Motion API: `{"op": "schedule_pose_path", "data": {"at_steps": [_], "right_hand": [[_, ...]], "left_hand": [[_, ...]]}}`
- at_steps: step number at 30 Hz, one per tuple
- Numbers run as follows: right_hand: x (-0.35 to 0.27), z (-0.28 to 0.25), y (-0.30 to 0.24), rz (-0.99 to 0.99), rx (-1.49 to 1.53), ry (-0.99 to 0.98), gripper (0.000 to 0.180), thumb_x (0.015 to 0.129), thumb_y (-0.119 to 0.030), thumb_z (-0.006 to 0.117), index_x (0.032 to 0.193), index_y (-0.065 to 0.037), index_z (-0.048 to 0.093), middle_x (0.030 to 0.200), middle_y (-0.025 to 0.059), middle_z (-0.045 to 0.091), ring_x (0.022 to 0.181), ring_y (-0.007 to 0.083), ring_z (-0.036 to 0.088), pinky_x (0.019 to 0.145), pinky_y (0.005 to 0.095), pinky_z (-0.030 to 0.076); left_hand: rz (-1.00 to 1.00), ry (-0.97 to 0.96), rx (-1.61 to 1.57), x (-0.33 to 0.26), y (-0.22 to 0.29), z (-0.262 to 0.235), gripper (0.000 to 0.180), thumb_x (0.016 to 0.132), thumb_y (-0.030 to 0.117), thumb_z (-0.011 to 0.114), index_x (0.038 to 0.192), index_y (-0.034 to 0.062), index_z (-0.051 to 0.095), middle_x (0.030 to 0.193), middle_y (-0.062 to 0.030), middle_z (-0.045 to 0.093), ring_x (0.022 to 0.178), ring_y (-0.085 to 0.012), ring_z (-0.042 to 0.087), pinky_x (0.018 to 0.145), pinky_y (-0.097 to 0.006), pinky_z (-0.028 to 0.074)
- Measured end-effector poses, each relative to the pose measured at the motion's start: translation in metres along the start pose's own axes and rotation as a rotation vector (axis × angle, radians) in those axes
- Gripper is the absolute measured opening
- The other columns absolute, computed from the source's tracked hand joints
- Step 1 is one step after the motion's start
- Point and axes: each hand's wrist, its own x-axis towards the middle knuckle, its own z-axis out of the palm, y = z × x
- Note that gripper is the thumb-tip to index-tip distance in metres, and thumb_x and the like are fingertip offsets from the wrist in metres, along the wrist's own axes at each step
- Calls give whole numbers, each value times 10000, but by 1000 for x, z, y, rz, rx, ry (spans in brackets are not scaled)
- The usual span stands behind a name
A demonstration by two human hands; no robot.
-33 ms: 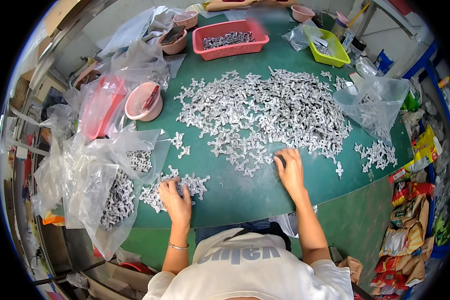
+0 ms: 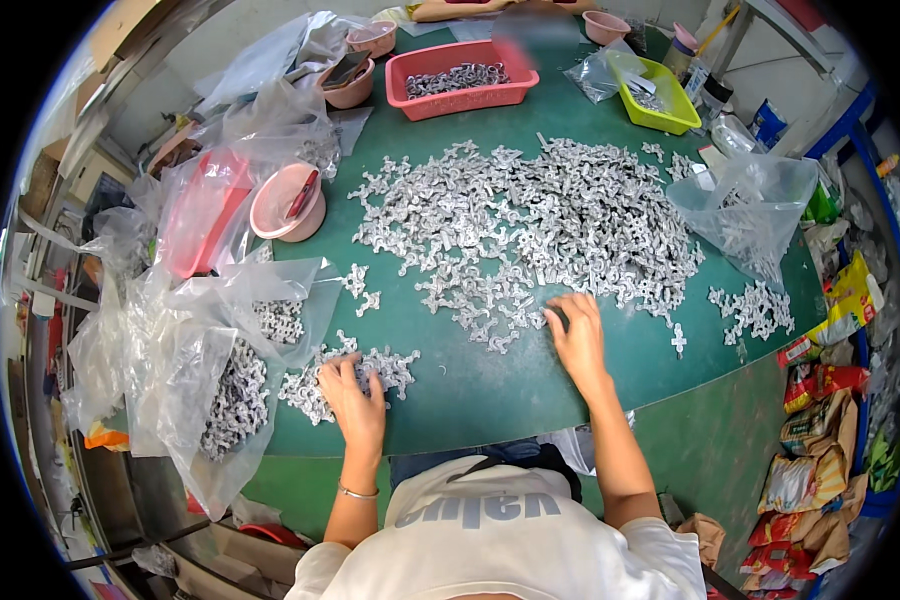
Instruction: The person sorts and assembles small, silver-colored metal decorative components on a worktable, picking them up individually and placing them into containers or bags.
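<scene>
Head view: since the preceding picture only the left hand and right hand have shifted slightly, so the handling looks to be at much the same point. The left hand reaches over a small pile of silver-grey, cross-shaped, metallic-looking pieces, thumb spread wide from the fingers. The right hand is at the near edge of a large heap of the same pieces, thumb and forefinger narrowly set; whether they pinch one, I cannot tell. Around them, from the left: a crumpled clear plastic bag crowds the small pile, a round pink plastic bowl holds a red tool, a rectangular red plastic tray stands beyond the heap, and another clear plastic bag slumps just beside it.
</scene>
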Motion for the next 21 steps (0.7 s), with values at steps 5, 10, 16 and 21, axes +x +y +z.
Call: {"op": "schedule_pose_path", "data": {"at_steps": [5,10,16,21], "right_hand": [[15,21,-14,25,-190,-80,155,677,-115,669,780,-26,596,846,101,529,851,276,465,734,366,357],[18,13,-17,-18,-156,-121,122,686,-94,650,713,-37,546,762,105,536,785,284,475,690,373,351],[32,-12,-21,110,143,-340,87,738,-47,617,770,-3,549,722,105,590,662,273,569,588,355,442],[109,5,-12,199,589,-627,168,800,-150,608,864,4,591,727,17,586,710,88,540,668,238,450]], "left_hand": [[26,-45,-79,-1,26,4,303,689,19,632,978,39,544,1016,-143,450,918,-304,425,819,-401,334],[16,-75,-166,-3,32,7,293,685,13,635,964,46,552,1071,-143,442,938,-301,415,830,-400,329],[37,-88,-302,0,34,16,276,675,-7,640,934,44,562,1064,-149,453,938,-307,439,823,-391,357],[44,-136,-439,3,44,20,252,681,-9,635,918,45,567,1040,-148,466,948,-295,449,818,-370,374]]}}
